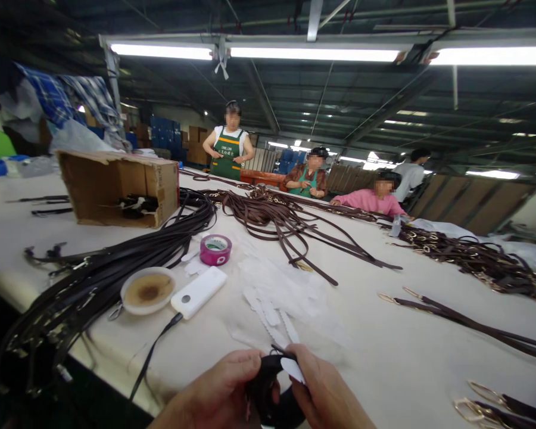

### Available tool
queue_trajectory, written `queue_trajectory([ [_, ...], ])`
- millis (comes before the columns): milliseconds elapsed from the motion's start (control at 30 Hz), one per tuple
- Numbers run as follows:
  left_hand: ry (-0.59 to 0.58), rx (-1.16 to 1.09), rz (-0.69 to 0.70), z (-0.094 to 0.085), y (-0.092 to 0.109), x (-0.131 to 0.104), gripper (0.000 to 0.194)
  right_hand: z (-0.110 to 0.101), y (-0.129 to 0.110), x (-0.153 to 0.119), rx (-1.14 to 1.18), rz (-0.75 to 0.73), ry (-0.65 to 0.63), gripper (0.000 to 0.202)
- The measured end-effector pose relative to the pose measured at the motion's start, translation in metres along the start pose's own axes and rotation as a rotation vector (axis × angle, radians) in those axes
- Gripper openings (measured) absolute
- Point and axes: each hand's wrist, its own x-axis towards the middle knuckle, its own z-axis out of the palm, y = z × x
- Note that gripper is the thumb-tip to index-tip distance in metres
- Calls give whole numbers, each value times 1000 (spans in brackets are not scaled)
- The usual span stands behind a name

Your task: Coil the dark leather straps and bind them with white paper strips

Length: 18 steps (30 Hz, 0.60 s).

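Low in the head view, my left hand (223,384) grips the left side of a coiled black strap (264,390), thumb on top. On the coil's right side, my right hand (324,387) is closed round it, with a white paper strip (292,369) beneath its fingers. Whether the paper is fixed to the strap, I cannot tell. Just beyond the hands lie white paper strips (268,310) with wavy edges and crumpled white tissue (290,280). My fingers hide part of the coil.
Left of the hands are a white power bank (199,292) with a cable, a bowl of brown paste (148,290), purple tape (215,249), and black straps (129,256) beside a cardboard box (116,187). Brown straps (268,211) cover the table's middle. Several people sit or stand beyond.
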Motion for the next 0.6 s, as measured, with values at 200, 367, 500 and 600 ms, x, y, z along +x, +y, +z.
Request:
queue_trajectory([
  [200, -46, 111, -91, 3, 14, 4, 29, -19, -14, 4, -229, -98, -126, 38],
  [367, -44, 172, -60, 4, 10, 5, 33, -30, -26, 9, -331, -140, -207, 43],
  [500, -41, 262, -83, 5, 12, 4, 40, -31, -24, 11, -379, -143, -258, 39],
  [600, -37, 333, -122, 8, 18, 3, 34, -33, -23, 13, -398, -153, -307, 31],
])
